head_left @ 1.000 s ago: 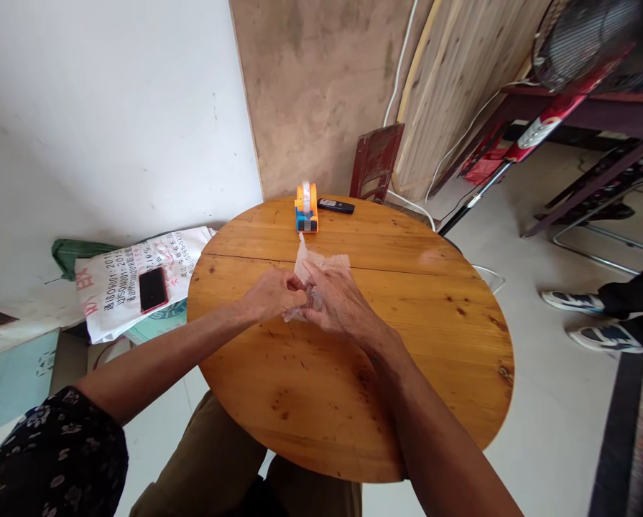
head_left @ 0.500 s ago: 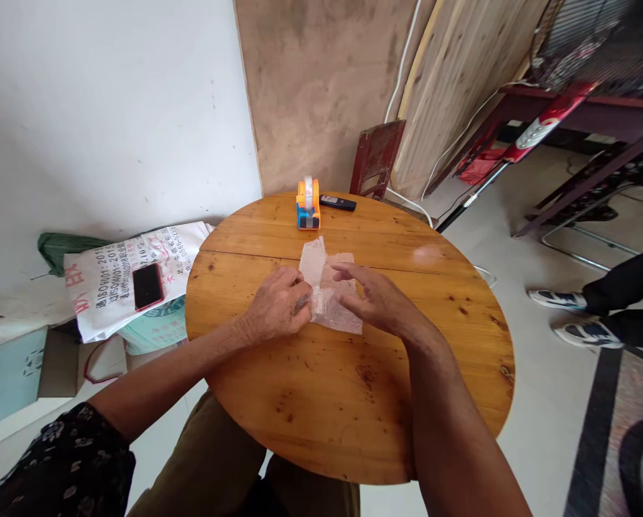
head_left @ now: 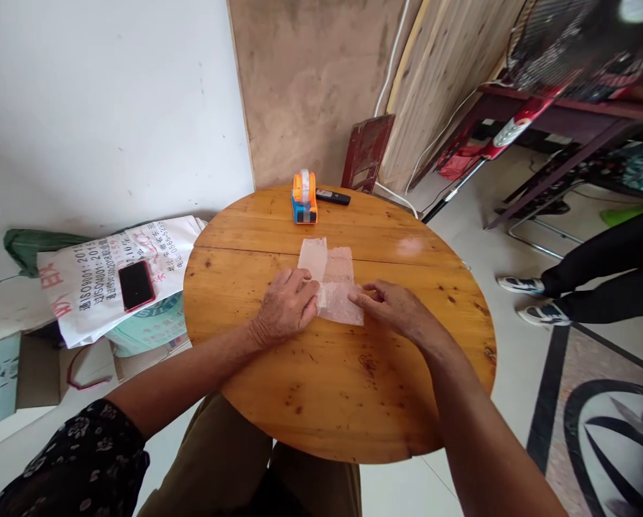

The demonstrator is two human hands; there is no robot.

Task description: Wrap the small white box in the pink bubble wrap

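A small piece of translucent bubble wrap (head_left: 338,267) lies on the round wooden table (head_left: 321,402), with a flap at its upper left and its lower part doubled over. My left hand (head_left: 289,303) is at its left edge, fingers bent and pressed together on the wrap. At the right edge, my right hand (head_left: 394,305) touches the wrap with a fingertip; its fingers are slightly curved and apart. Beyond the wrap stands an orange and blue tape dispenser (head_left: 304,197) with a roll of tape in it.
A black remote-like device (head_left: 332,197) lies beside the dispenser. To the left, a red-edged phone (head_left: 136,285) rests on a white printed sack (head_left: 73,287). A red chair (head_left: 368,151) stands behind the table. At right are a fan (head_left: 558,43) and a person's legs (head_left: 606,255).
My right hand has moved from above the wrap to its right edge, lowering its fingers. The flap at upper left lies flatter. My left hand stays at the left edge. The view has shifted slightly.
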